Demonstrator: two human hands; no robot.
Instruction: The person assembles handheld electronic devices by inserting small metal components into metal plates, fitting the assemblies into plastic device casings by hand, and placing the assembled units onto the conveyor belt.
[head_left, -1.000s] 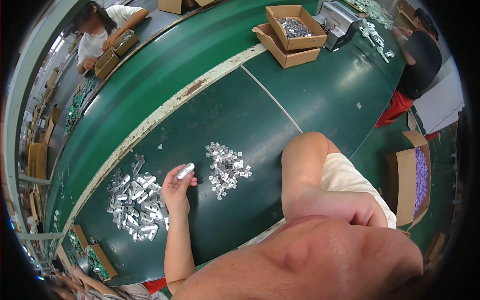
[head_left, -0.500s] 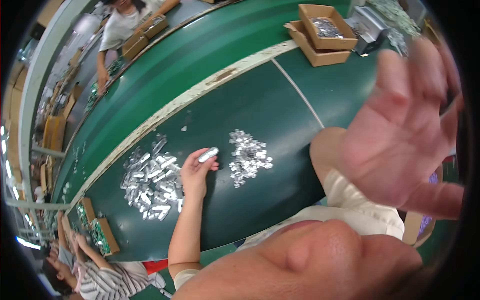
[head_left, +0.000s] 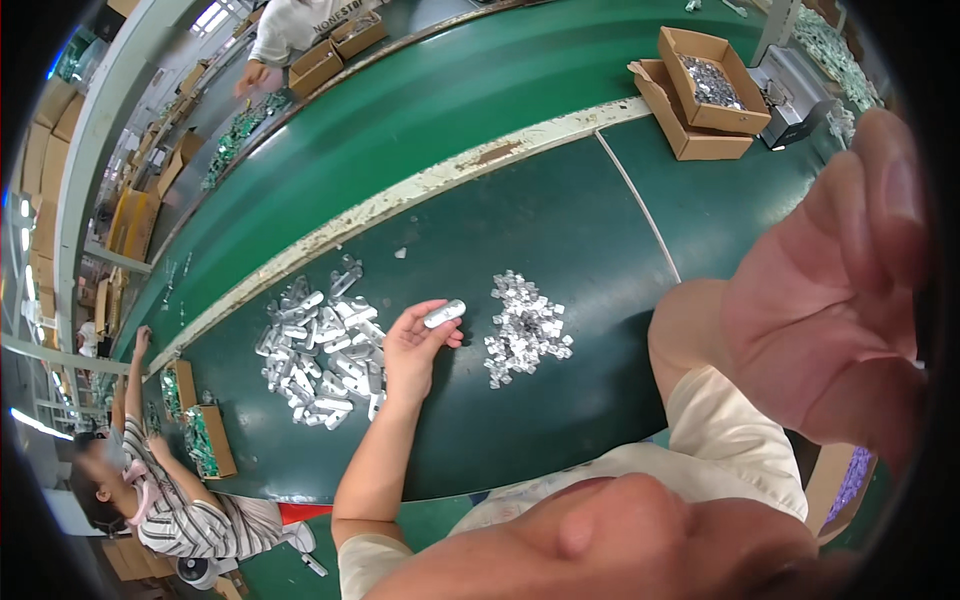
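My left hand (head_left: pixel 413 350) is raised over the dark green work surface, its thumb and fingers closed round a small oblong silver piece (head_left: pixel 446 314) with rounded ends. Beside it on the left lies a loose pile of similar silver pieces (head_left: pixel 322 345). To its right is a heap of smaller, shiny square-looking bits (head_left: pixel 525 330). My right hand (head_left: pixel 815 300) is lifted close to the camera at the right, palm showing and fingers apart and bent. Nothing shows in it, though the picture edge cuts part of it off.
A green conveyor belt (head_left: pixel 420 130) curves behind a worn pale rail (head_left: pixel 450 170). Stacked cardboard boxes (head_left: pixel 715 145) hold small metal parts at the far right, beside a metal device (head_left: pixel 795 95). Boxes of green parts (head_left: pixel 208 440) stand left, near a co-worker in stripes (head_left: pixel 200 510); another person (head_left: pixel 300 30) works across.
The view has shifted, so the table things sit further right. My right hand's fingers have bent more, near the camera. My left hand still grips the silver piece.
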